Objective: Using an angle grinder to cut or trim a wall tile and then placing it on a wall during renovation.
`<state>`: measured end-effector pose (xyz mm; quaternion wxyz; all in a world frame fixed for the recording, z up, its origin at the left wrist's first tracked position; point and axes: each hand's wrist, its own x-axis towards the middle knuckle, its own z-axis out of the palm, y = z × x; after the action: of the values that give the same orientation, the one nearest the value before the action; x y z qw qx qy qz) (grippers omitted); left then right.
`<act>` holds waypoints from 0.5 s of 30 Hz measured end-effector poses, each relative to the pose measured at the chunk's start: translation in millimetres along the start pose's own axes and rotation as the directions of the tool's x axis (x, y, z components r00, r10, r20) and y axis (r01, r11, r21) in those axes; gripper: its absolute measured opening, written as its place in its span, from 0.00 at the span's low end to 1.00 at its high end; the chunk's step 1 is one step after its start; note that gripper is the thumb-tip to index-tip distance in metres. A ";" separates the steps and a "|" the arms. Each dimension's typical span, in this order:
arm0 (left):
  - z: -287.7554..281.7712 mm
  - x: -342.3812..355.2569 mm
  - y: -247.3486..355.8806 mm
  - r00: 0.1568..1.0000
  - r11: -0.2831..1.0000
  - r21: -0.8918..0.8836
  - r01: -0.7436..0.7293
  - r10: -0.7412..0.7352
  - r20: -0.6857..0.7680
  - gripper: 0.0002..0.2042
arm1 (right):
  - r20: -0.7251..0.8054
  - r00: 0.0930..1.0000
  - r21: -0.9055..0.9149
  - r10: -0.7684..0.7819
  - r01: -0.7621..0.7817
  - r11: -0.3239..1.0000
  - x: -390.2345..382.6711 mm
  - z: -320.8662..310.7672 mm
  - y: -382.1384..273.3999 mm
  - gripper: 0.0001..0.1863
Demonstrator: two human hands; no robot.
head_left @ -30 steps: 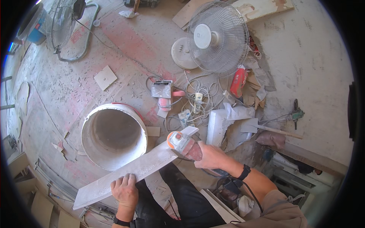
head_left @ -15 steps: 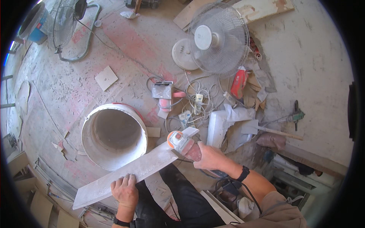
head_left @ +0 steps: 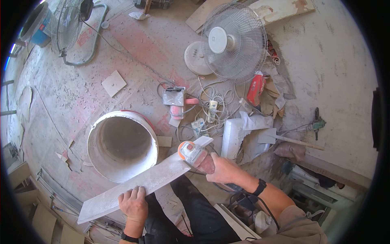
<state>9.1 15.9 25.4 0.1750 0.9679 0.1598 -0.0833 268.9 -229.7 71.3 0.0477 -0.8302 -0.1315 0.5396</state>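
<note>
My left hand point(head_left: 133, 203) grips a long, pale tile-like strip point(head_left: 101, 206), fingers over its upper face, above my dark-trousered legs. My right hand point(head_left: 220, 169) is closed round the body of a dusty angle grinder point(head_left: 197, 156) with an orange-rimmed head. That head rests at the strip’s right part, beside a narrower end piece; whether the disc touches it is hidden. A large white open bucket point(head_left: 95, 147) lies just beyond the strip. A black cord trails from the grinder beside my right forearm.
A white fan point(head_left: 217, 40), a frame fan point(head_left: 67, 36), coiled cords point(head_left: 217, 97), a pink power tool point(head_left: 174, 105), a red box point(head_left: 254, 89), paper sacks point(head_left: 233, 138), a green drill point(head_left: 318, 124), a long-handled scraper point(head_left: 300, 142) and loose boards point(head_left: 280, 10) lie around the dusty floor point(head_left: 73, 93).
</note>
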 end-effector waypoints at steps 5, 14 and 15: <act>-1.2 -0.5 0.6 1.000 1.000 -0.012 0.013 -0.013 0.008 0.09 | -0.001 1.000 -0.009 -0.028 0.028 1.000 2.3 2.7 1.8 0.34; -1.6 -1.5 0.5 1.000 1.000 -0.016 0.007 -0.006 0.008 0.09 | -0.003 0.999 -0.010 -0.049 0.049 0.999 7.7 5.2 4.4 0.33; -2.1 -1.7 0.8 1.000 1.000 -0.016 0.007 -0.007 0.008 0.09 | 0.000 0.998 -0.016 -0.061 0.061 0.998 7.3 5.6 5.0 0.33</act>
<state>8.0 15.5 27.9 0.1830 0.9656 0.1632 -0.0865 267.4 -232.9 61.3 0.0573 -0.8262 -0.1611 0.5368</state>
